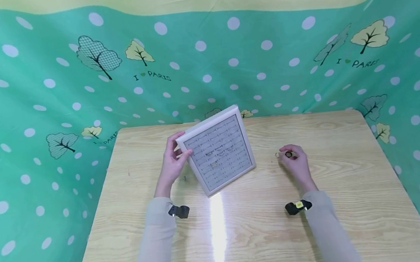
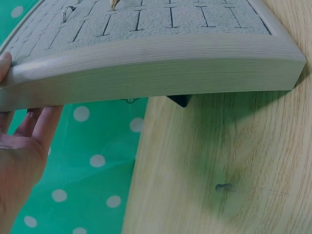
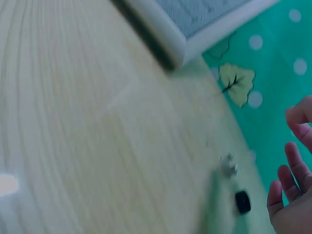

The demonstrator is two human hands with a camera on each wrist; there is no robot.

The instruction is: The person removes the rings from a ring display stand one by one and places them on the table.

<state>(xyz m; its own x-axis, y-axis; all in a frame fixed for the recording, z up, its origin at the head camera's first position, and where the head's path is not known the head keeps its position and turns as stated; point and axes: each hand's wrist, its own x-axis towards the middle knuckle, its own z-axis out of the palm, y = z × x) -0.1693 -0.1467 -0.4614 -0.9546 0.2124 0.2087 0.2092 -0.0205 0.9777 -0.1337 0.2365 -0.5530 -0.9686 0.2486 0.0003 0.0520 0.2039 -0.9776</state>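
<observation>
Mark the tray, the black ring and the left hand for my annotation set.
tray (image 1: 220,151): head view, grey slotted face.
black ring (image 3: 242,202): right wrist view, its dark body.
left hand (image 1: 172,163): head view, back of hand.

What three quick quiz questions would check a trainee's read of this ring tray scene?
1. True or false: the left hand holds the ring tray tilted up off the table.
2. Which hand is nearest the small dark ring? A left, B right.
3. Fill in: the dark ring lies on the ____.

Key: 1 true; 2 B, the right hand; 3 table.
</observation>
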